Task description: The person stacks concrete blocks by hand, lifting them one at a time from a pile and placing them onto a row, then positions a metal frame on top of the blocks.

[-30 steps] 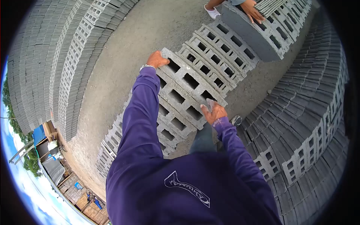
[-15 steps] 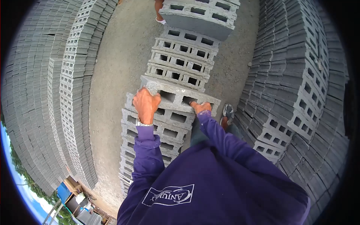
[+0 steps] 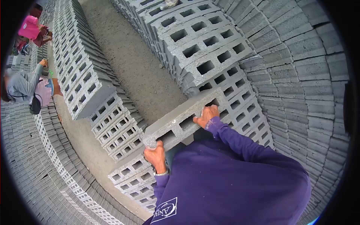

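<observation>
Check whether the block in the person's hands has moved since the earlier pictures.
Yes: the held block has swung rightward, from over the low row of blocks toward the larger stack.

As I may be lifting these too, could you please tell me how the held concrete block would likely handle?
The concrete block is probably stiff and heavy, as its walls look thick and the left hand and right hand both hold it. Its hollow cells likely make it lighter than a solid one. The rough face suggests good grip.
</observation>
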